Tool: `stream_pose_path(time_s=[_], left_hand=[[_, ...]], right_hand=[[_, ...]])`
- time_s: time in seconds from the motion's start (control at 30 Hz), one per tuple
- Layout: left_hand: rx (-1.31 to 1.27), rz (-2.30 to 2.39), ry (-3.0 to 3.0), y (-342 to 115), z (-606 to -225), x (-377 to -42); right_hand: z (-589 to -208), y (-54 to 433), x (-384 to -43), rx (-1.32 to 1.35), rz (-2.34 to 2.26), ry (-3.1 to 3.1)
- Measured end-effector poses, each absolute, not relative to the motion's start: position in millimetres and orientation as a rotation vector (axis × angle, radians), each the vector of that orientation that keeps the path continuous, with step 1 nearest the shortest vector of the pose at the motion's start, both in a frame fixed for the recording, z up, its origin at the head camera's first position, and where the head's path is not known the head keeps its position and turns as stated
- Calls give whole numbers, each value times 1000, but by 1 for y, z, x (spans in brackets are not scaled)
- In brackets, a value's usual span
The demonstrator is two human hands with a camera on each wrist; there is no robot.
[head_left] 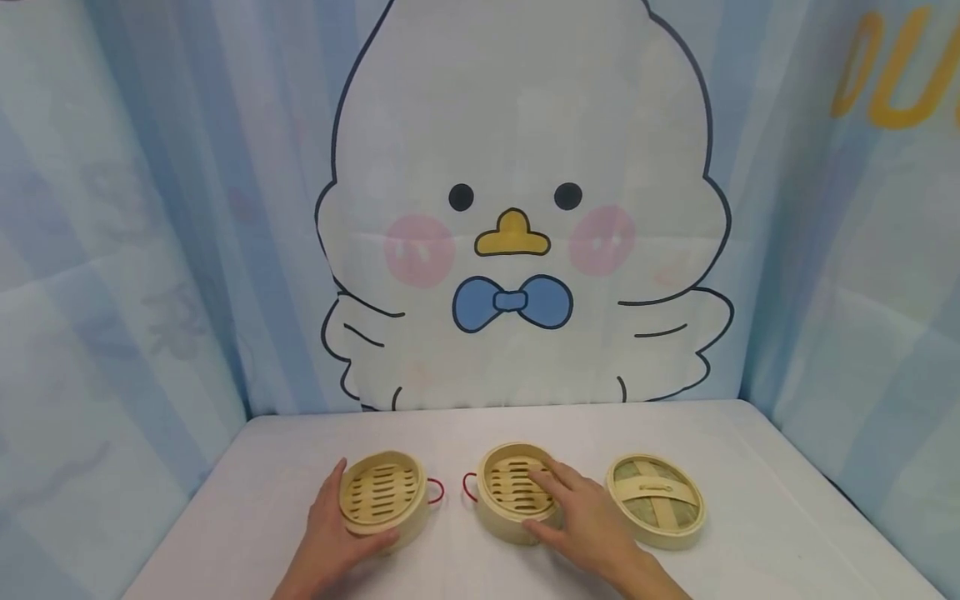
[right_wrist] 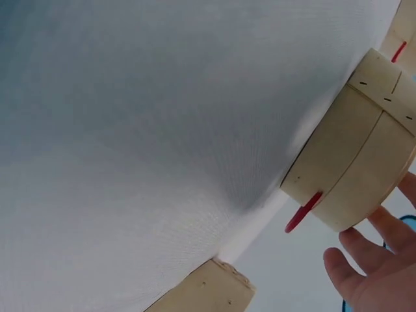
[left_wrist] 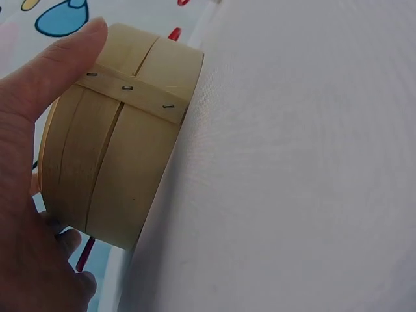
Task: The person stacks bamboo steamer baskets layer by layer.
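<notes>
On the left of the table stands a round bamboo steamer basket (head_left: 382, 492) with a slatted bottom and red loop handles. My left hand (head_left: 330, 529) holds it, thumb along its near wall (left_wrist: 140, 140) and fingers round the far left side. A second, similar steamer basket (head_left: 513, 492) stands in the middle. My right hand (head_left: 588, 517) is at its right side, fingers reaching over the rim and thumb near the front wall. In the right wrist view the fingertips are right at the rim of this basket (right_wrist: 354, 143), with the fingers loosely extended.
A round bamboo steamer lid (head_left: 656, 500) with a crossed strap lies to the right of my right hand. All stand on a white-covered table (head_left: 465, 575). A printed curtain (head_left: 517, 358) with a cartoon duck hangs behind the table, with cloth on both sides.
</notes>
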State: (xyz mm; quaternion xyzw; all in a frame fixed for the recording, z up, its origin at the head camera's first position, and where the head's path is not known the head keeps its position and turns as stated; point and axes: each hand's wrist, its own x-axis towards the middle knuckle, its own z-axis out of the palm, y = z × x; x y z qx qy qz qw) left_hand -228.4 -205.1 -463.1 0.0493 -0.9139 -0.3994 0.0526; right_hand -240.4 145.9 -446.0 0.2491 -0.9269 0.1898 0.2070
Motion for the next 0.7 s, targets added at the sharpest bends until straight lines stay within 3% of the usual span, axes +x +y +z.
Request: stream_pose_path(time_s=[0.7], left_hand=[[187,-1417,-2763,-220,-462,-228]], right_hand=[[-443,154,-244,823,717,-2598]])
